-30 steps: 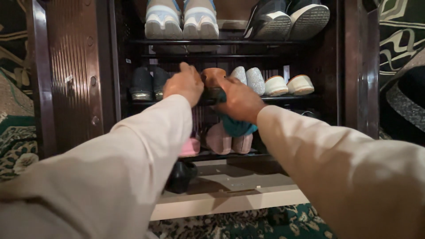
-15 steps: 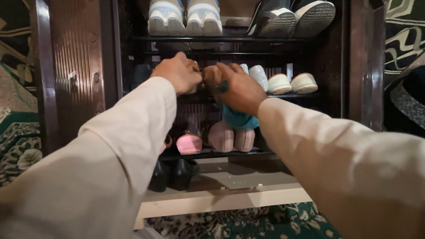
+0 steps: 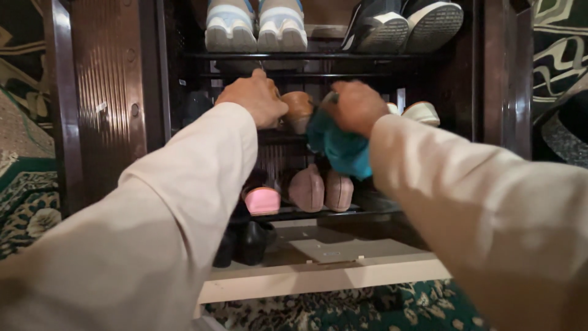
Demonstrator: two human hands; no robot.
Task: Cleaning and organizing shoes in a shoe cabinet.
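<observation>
I had little room on the middle shelf (image 3: 404,132): the shelf bar above sat just over my knuckles, a white slipper (image 3: 421,113) lay near on the right, and the dark cabinet wall (image 3: 110,104) stood off to the left. Since half a second earlier, my right hand (image 3: 357,107) had lifted, carrying the teal cloth (image 3: 340,147) up against the tan shoe (image 3: 298,110). My left hand (image 3: 254,98) was curled closed on that shoe, my right fisted around the cloth.

Both arms in pale sleeves stretch forward, left hand (image 3: 254,98) and right hand (image 3: 357,107) curled closed.
</observation>
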